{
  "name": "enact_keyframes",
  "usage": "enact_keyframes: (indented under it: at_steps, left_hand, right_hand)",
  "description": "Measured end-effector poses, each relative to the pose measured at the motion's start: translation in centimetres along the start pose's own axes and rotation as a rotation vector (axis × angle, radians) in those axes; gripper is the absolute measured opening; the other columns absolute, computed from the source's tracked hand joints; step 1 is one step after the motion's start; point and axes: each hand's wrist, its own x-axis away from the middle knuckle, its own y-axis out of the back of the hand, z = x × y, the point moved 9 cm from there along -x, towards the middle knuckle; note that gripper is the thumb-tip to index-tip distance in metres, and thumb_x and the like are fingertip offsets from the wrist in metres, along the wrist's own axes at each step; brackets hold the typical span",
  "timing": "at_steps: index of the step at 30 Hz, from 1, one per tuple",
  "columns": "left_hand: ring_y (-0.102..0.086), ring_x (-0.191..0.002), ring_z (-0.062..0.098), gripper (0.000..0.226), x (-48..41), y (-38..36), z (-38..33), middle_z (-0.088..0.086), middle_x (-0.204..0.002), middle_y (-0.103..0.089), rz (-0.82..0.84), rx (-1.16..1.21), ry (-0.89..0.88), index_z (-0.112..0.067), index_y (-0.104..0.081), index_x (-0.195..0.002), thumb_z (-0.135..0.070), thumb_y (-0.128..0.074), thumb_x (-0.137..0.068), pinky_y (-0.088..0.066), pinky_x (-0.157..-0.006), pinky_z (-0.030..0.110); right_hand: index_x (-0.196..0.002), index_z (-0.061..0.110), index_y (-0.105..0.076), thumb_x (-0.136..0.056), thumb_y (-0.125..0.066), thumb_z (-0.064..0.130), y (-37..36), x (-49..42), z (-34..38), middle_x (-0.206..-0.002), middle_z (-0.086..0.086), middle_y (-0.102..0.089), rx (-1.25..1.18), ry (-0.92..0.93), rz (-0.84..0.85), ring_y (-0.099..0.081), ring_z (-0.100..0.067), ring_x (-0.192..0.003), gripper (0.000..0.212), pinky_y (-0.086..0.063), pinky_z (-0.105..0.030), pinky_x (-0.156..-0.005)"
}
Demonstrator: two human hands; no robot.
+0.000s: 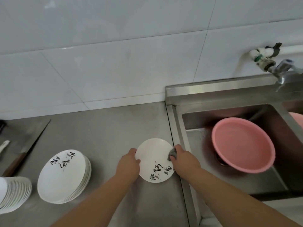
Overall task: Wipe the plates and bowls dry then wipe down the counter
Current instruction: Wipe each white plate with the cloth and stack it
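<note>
I am standing at the steel counter (98,128), with the sink (177,128) running along its right side and a pink basin (242,145) sitting inside it. On the near left a stack of plates (62,177) is lying face up, and a stack of bowls (14,194) is showing at the left edge.

Just left of the sink's rim I am holding one plate (154,158), its face tilted up toward me. My left hand (129,164) is gripping its left rim, thumb on the face and fingers curled behind. My right hand (183,159) is closed round a bunched grey cloth (173,154) and pressing it on the plate's far right edge.

So the unwiped face is spreading left and toward me from the cloth, and I judge the next stroke is going that way, across the lettering. The plate stack is lying well to the left, nearer my left hand, which would suit setting this plate down.
</note>
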Motion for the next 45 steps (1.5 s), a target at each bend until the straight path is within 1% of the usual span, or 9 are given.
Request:
enact_keyframes:
  at_steps: [9,15,19,22,27,31,35,41,45]
  left_hand:
    - [-0.061,-0.109,0.032,0.029,-0.9,-0.7,-0.1,0.009,-0.115,-0.068,0.012,-0.154,-0.024,-0.017,-0.048,-0.127,-0.024,-0.055,-0.100,-0.047,-0.082,0.039]
    - [-0.061,-0.114,0.028,0.040,-0.5,0.0,0.2,0.004,-0.119,-0.068,0.046,-0.158,-0.066,-0.022,-0.048,-0.135,-0.035,-0.057,-0.098,-0.048,-0.085,0.036]
    - [-0.061,-0.117,0.024,0.049,0.9,1.4,1.4,-0.001,-0.123,-0.068,0.057,-0.143,-0.105,-0.027,-0.046,-0.141,-0.045,-0.055,-0.097,-0.048,-0.088,0.034]
    - [-0.064,-0.109,0.018,0.050,2.4,3.4,3.1,-0.007,-0.115,-0.069,0.053,-0.119,-0.130,-0.035,-0.046,-0.143,-0.052,-0.052,-0.096,-0.053,-0.095,0.037]
    - [-0.064,-0.101,0.008,0.039,5.1,9.7,8.1,-0.016,-0.092,-0.065,-0.072,-0.086,-0.150,-0.037,-0.054,-0.134,-0.047,-0.057,-0.097,-0.051,-0.089,0.030]
    - [-0.062,-0.102,0.005,0.038,7.0,15.1,15.0,-0.017,-0.100,-0.066,-0.178,-0.069,-0.087,-0.039,-0.056,-0.134,-0.048,-0.056,-0.098,-0.047,-0.087,0.027]
    - [-0.058,-0.092,0.006,0.038,8.4,18.8,22.4,-0.015,-0.103,-0.061,-0.224,-0.024,0.019,-0.035,-0.056,-0.134,-0.046,-0.059,-0.097,-0.044,-0.079,0.026]
    - [-0.057,-0.116,0.017,0.059,9.2,19.9,30.3,-0.003,-0.131,-0.053,-0.229,0.059,0.159,-0.024,-0.044,-0.146,-0.045,-0.063,-0.094,-0.049,-0.100,0.038]
    - [-0.050,-0.102,0.008,0.057,7.9,20.0,30.9,-0.007,-0.121,-0.054,-0.157,0.108,0.103,-0.024,-0.046,-0.146,-0.038,-0.068,-0.094,-0.043,-0.095,0.028]
  right_hand:
    - [-0.122,0.024,-0.049,-0.102,-0.048,0.039,0.3,-0.9,0.0,-0.104,-0.003,-0.070,0.110,-0.007,-0.006,-0.065,-0.027,-0.090,0.025,-0.042,-0.034,-0.065]
    - [-0.131,0.023,-0.051,-0.102,-0.047,0.040,3.7,0.2,0.7,-0.107,-0.005,-0.071,0.176,-0.045,-0.137,-0.068,-0.030,-0.098,0.034,-0.044,-0.035,-0.068]
    - [-0.119,0.027,-0.053,-0.100,-0.046,0.040,5.3,1.6,2.6,-0.098,0.000,-0.071,0.162,-0.033,-0.208,-0.066,-0.027,-0.087,0.024,-0.045,-0.034,-0.063]
    - [-0.126,0.029,-0.051,-0.099,-0.046,0.044,4.5,2.7,4.8,-0.098,0.001,-0.070,0.151,0.005,-0.193,-0.066,-0.026,-0.088,0.031,-0.049,-0.035,-0.066]
    - [-0.143,0.035,-0.044,-0.099,-0.042,0.054,-0.2,4.5,10.6,-0.112,0.001,-0.074,0.105,0.063,-0.071,-0.070,-0.024,-0.099,0.048,-0.055,-0.036,-0.082]
    - [-0.148,0.035,-0.042,-0.100,-0.046,0.057,-4.2,5.4,17.2,-0.124,-0.002,-0.071,0.074,0.146,0.018,-0.066,-0.026,-0.113,0.053,-0.052,-0.036,-0.091]
    - [-0.151,0.036,-0.038,-0.099,-0.047,0.060,-7.5,6.2,23.9,-0.123,-0.001,-0.070,0.067,0.229,0.077,-0.064,-0.024,-0.115,0.058,-0.050,-0.034,-0.090]
    - [-0.156,0.031,-0.031,-0.098,-0.047,0.060,-12.2,6.8,30.5,-0.119,0.001,-0.072,0.084,0.257,0.156,-0.064,-0.023,-0.116,0.067,-0.053,-0.038,-0.093]
    - [-0.149,0.026,-0.036,-0.097,-0.056,0.051,-13.7,6.3,32.0,-0.115,-0.002,-0.069,0.071,0.174,0.136,-0.065,-0.027,-0.109,0.061,-0.053,-0.037,-0.086]
